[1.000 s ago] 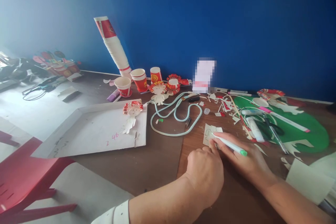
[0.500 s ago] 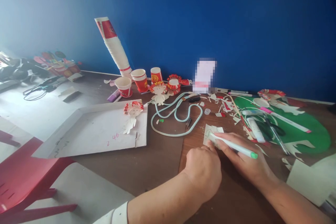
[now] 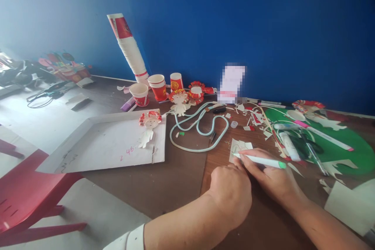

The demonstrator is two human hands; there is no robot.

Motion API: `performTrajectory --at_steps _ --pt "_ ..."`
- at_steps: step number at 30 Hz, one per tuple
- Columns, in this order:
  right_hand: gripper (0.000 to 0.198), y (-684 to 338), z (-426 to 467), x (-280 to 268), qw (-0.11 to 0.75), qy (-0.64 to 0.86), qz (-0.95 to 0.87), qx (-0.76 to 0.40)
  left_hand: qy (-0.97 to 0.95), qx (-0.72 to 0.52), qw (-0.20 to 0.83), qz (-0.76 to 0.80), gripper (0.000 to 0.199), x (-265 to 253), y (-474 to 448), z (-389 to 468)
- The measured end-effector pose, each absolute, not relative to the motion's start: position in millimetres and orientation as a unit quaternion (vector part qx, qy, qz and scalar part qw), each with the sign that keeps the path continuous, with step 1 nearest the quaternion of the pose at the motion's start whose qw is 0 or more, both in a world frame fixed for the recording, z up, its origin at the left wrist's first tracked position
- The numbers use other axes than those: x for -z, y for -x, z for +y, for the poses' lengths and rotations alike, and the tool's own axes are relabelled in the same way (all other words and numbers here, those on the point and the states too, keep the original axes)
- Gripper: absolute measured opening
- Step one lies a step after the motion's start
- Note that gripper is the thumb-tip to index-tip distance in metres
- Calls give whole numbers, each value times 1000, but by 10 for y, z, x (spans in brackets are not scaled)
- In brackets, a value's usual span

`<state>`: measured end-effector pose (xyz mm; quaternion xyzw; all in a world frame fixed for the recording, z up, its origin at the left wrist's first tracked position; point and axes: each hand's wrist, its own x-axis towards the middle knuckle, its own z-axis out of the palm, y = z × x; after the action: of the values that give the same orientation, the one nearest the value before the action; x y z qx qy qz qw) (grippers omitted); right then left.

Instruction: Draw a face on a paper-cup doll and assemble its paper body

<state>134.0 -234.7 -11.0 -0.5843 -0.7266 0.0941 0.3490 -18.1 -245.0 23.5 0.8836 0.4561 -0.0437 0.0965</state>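
Note:
My right hand (image 3: pixel 274 179) grips a white felt-tip marker (image 3: pixel 265 160) with a green end. The marker's tip touches a small piece of white paper (image 3: pixel 245 145) that bears thin green lines. My left hand (image 3: pixel 230 193) is closed at the near edge of this paper; its fingertips are mostly hidden behind the fist. A paper figure (image 3: pixel 150 124) with a red fringed rim lies on the white box lid (image 3: pixel 102 144) to the left. Several white scraps (image 3: pixel 268 133) are scattered beyond my right hand.
Paper cups (image 3: pixel 158 88) stand near the blue wall, beside a tall leaning stack of cups (image 3: pixel 131 54). A pale blue cable (image 3: pixel 190 149) loops across the table. Markers and a pen (image 3: pixel 315 154) lie over a green disc (image 3: pixel 357 144). A red chair (image 3: pixel 32 199) is at lower left.
The marker has swung to lie flatter, its tip now further left and lower on the paper. My left hand stays by the paper's near edge. The whole view has shifted slightly.

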Motion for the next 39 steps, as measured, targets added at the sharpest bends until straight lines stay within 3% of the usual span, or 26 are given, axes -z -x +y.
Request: performTrajectory --at_steps 11,30,39 --pt "18 -1381 -2366 208 336 587 -729 -101 -888 50 86 449 56 -225 184 -2459" --pt "22 -1373 -2344 172 334 606 -720 -54 -893 57 79 439 51 -250 185 -2461" --pt "26 -1358 -2333 137 333 613 -716 -37 -888 29 51 455 62 -158 172 -2486"
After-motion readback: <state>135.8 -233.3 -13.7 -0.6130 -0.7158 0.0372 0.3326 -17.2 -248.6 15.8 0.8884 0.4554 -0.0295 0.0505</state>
